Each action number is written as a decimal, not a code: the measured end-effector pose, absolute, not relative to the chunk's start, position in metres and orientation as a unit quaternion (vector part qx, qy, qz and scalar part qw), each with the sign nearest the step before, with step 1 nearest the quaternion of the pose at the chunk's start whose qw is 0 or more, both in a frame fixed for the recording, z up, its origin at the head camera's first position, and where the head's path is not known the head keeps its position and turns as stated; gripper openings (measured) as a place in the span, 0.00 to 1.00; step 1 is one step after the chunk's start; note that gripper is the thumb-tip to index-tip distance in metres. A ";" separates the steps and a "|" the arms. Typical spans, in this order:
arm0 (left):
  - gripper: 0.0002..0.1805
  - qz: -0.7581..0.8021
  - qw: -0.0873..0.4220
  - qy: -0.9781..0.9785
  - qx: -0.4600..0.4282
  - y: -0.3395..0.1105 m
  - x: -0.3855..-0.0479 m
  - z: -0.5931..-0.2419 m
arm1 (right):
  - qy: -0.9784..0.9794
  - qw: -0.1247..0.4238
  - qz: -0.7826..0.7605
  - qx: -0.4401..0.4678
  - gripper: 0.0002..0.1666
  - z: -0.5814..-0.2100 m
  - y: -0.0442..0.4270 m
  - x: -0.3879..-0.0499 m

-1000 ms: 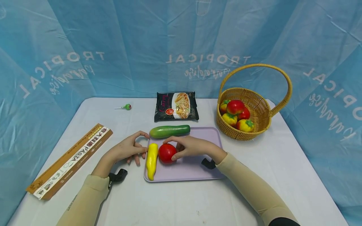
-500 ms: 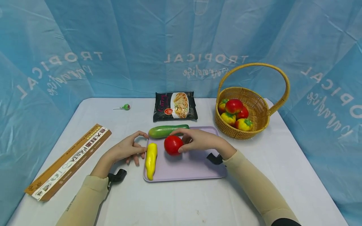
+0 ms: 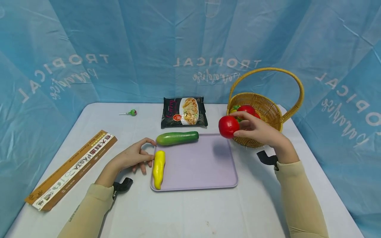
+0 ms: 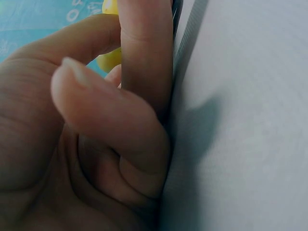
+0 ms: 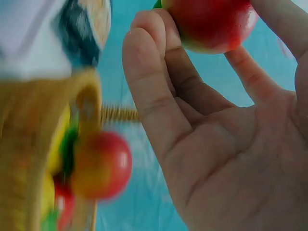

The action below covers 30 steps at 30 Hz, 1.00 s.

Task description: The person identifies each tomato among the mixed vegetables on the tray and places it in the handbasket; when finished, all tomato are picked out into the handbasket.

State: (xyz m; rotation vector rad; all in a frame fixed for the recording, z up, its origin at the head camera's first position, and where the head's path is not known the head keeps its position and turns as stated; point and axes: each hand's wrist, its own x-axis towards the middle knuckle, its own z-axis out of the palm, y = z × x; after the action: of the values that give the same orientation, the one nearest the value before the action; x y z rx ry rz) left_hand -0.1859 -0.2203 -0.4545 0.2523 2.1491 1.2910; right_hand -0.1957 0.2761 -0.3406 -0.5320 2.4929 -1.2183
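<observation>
My right hand (image 3: 257, 130) grips a round red toy fruit (image 3: 228, 127) between fingertips and thumb. It holds the fruit in the air in front of the wicker basket (image 3: 247, 141), over the tray's back right corner. In the right wrist view, the fruit (image 5: 211, 21) shows a bit of green and a yellowish underside. At the left edge of the lilac tray (image 3: 196, 168), my left hand (image 3: 132, 157) rests with loosely bent fingers, beside a long yellow vegetable (image 3: 159, 170). A green cucumber (image 3: 177, 138) lies along the tray's back edge.
Several red and yellow toy fruits (image 3: 247, 109) sit in the basket, under its tall arched handle (image 3: 269, 69). A black noodle packet (image 3: 184, 112) lies behind the tray. To the left are a lollipop (image 3: 131, 112) and a long pasta box (image 3: 71, 170).
My right hand has lifted the red fruit from the tray and carried it right, to the front of the basket. My left hand has stayed by the tray's left edge.
</observation>
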 end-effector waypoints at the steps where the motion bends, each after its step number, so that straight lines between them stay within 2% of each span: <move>1: 0.32 0.488 0.306 0.812 0.096 -0.220 -0.186 -0.454 | 0.873 0.153 -0.429 -0.177 0.40 -0.339 0.284 -0.195; 7: 0.32 0.486 0.305 0.813 0.099 -0.221 -0.186 -0.454 | 0.878 0.148 -0.437 -0.128 0.37 -0.338 0.323 -0.194; 12: 0.32 0.486 0.306 0.812 0.098 -0.221 -0.186 -0.454 | 0.885 0.168 -0.415 -0.130 0.37 -0.344 0.343 -0.199; 30: 0.32 0.485 0.306 0.814 0.098 -0.221 -0.185 -0.453 | 0.916 0.175 -0.352 -0.080 0.43 -0.358 0.350 -0.211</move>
State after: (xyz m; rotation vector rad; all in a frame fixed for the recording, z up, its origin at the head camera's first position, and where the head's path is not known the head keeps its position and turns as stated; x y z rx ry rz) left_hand -0.1852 -0.2206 -0.4533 0.2582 2.1529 1.2829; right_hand -0.2108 0.3500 -0.3582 -0.2257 2.5962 -0.9964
